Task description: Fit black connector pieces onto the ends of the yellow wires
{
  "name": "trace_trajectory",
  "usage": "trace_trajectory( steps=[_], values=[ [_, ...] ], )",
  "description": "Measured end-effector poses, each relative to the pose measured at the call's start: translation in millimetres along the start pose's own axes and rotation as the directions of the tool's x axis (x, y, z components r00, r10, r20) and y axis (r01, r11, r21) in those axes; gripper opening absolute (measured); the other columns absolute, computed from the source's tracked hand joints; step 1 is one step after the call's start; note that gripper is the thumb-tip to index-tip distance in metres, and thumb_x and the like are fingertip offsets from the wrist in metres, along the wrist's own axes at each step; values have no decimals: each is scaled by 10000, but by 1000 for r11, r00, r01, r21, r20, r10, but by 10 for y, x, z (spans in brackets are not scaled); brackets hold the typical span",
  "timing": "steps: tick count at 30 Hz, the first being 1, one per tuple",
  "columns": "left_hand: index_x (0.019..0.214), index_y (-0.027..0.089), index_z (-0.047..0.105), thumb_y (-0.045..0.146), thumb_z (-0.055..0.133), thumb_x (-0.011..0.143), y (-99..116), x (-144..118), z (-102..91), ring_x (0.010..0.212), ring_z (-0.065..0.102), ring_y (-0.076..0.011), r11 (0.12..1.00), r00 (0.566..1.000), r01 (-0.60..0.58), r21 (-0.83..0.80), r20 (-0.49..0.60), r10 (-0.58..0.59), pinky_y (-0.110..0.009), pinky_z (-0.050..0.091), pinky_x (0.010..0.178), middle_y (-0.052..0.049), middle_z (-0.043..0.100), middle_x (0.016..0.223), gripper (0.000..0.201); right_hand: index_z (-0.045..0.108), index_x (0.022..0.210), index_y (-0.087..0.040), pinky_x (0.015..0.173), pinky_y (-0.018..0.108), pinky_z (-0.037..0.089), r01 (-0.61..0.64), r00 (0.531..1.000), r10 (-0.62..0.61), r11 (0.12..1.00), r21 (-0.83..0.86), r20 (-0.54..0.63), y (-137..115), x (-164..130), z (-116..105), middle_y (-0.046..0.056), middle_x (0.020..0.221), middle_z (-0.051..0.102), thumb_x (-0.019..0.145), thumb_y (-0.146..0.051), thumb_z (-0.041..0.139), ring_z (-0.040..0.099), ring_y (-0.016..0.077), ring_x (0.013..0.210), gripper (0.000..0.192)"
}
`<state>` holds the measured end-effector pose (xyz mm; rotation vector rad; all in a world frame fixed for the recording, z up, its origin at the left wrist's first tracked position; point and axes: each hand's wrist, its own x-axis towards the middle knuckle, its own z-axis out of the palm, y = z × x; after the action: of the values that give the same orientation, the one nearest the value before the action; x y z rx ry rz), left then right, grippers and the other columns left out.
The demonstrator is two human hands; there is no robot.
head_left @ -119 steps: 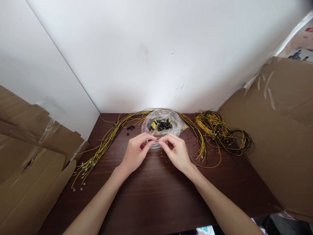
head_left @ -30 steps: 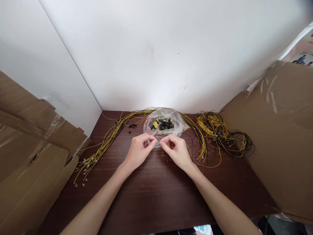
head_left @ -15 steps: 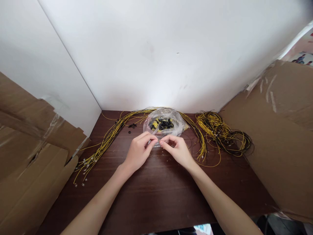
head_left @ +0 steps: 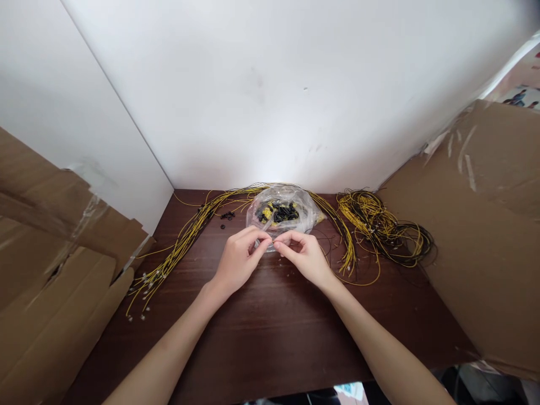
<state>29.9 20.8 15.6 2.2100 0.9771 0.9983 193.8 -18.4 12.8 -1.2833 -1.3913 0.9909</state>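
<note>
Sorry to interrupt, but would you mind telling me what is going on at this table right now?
A person sits at a dark wooden table with both hands brought together just in front of a clear plastic bag of small black and yellow parts. The left hand and right hand pinch something tiny between their fingertips; it is too small to identify. A long bundle of yellow wires lies to the left, a tangled coil of yellow and black wires to the right, and cardboard flanks both sides.
</note>
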Motion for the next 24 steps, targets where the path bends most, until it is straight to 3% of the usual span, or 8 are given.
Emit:
trace_trajectory(
  steps=[7,11,16,20,24],
  values=[
    [821,165,630,239,478,885,0,-48,45,757,556,-144,980,991,-125,156,-20,130,-260,427,705,-46,633,802,180,640,781,-178,609,260,436,118,991,-129,963,-241,-30,2,-22,2,27,739,633,821,-283,563,554,148,656,136],
    [845,174,643,270,526,860,16,-20,37,611,524,-107,998,995,19,-56,-92,-24,-221,408,571,-15,621,738,152,607,804,-191,632,263,432,195,977,-212,923,-332,-15,-43,-35,10,34,784,623,869,-268,499,559,159,707,148],
    [1029,159,592,301,442,899,-33,26,17,736,597,-138,944,964,178,-277,-145,-225,-236,453,673,-26,652,778,244,553,864,-203,788,303,436,252,950,-304,878,-406,-66,35,29,-22,64,903,624,907,-248,424,577,189,874,143],
    [1001,160,599,243,469,871,-81,24,63,630,572,-122,957,969,196,-215,-107,-223,-217,417,565,-20,652,758,202,500,926,-202,874,347,414,232,945,-309,860,-454,-105,186,146,-42,102,1037,612,930,-228,352,563,203,983,151],
    [991,157,603,195,460,863,-108,9,117,630,569,-118,976,986,138,-169,-68,-152,-214,416,564,-28,654,774,196,501,909,-191,947,368,376,265,942,-332,819,-509,-43,290,245,-35,127,1165,576,928,-205,345,512,205,1119,158]
  ],
)
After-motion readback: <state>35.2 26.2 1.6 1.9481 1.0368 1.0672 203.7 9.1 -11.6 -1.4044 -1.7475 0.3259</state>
